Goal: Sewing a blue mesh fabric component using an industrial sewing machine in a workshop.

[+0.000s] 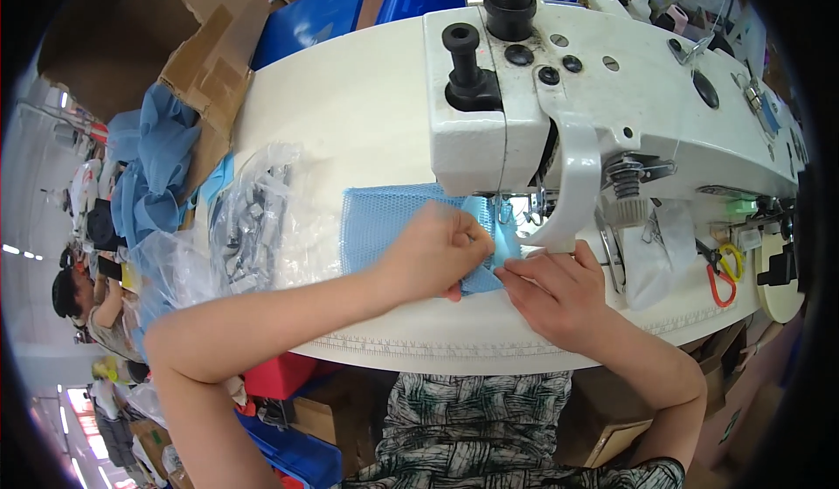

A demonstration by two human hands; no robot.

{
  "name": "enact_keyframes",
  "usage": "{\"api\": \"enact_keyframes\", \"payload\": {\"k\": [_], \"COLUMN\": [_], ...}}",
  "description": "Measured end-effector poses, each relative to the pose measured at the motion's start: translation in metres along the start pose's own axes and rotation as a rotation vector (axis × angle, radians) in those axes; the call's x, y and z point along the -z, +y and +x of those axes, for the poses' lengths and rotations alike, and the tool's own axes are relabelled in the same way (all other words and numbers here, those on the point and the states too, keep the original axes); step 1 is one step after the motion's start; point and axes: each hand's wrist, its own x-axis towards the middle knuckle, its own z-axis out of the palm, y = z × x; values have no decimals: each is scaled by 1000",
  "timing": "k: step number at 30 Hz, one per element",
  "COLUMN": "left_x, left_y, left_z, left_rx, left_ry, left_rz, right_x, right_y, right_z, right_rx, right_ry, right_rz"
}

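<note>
A piece of blue mesh fabric (374,222) lies flat on the white sewing table, its right side beside the needle area of a white sewing machine (472,152). My left hand (437,249) rests over the mesh with its fingertips pinched on the fabric's right edge. Along that edge runs a smooth light blue fabric strip (504,234), passing by the presser foot. My right hand (559,295) is closed just right of the left one, thumb and fingers gripping the strip's near end. The fingers partly hide where mesh and strip meet.
Clear plastic bags with dark parts (253,218) lie left of the mesh, near an open cardboard box (205,78) and blue fabric (157,152). Tweezers (609,244) and scissors (721,284) sit at the right. A measuring scale (419,347) follows the front edge. Another person (96,305) is far left.
</note>
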Motion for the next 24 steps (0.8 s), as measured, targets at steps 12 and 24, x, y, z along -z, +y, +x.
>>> {"api": "enact_keyframes", "payload": {"k": [12, 24], "left_x": [7, -14], "left_y": [2, -21], "left_z": [18, 2], "left_rx": [101, -6], "left_ry": [-126, -68], "left_rz": [127, -242], "right_x": [-2, -4], "right_y": [0, -3], "right_z": [3, 5], "right_rx": [91, -146], "right_ry": [150, 93], "right_rz": [-16, 91]}}
